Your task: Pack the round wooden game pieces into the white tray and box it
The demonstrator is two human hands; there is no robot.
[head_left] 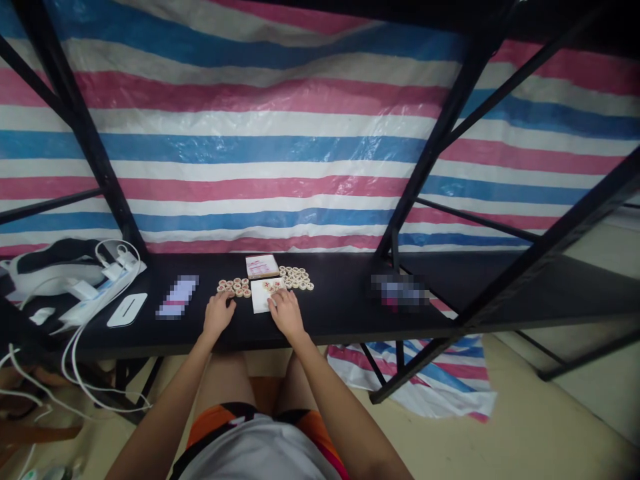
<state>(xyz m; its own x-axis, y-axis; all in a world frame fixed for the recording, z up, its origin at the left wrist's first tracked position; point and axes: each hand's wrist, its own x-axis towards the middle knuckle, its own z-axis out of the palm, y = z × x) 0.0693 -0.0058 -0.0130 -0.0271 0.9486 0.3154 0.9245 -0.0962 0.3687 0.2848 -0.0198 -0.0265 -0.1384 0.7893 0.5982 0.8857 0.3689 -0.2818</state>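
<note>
Round wooden Chinese chess pieces (pixel 240 283) with reddish marks lie in a cluster on the black desk. My left hand (pixel 219 315) is at the near edge of this cluster, its fingers apart and resting on or close to the nearest pieces. A white square box half (pixel 261 305) lies in front of me with several pieces inside at its far end. Over its right side is my right hand (pixel 287 313), fingers stretched out at those pieces; its fingertips partly cover them. Another cluster of pieces (pixel 299 277), with darker marks, sits to the right.
Behind the white box half stands an open box part (pixel 263 266) with red print. To the left are a blurred-out phone-like object (pixel 178 297), a white flat device (pixel 127 310) and a power strip (pixel 95 300) with white cables. A pixelated object (pixel 400 291) lies right. Black metal posts (pixel 430 160) flank the desk.
</note>
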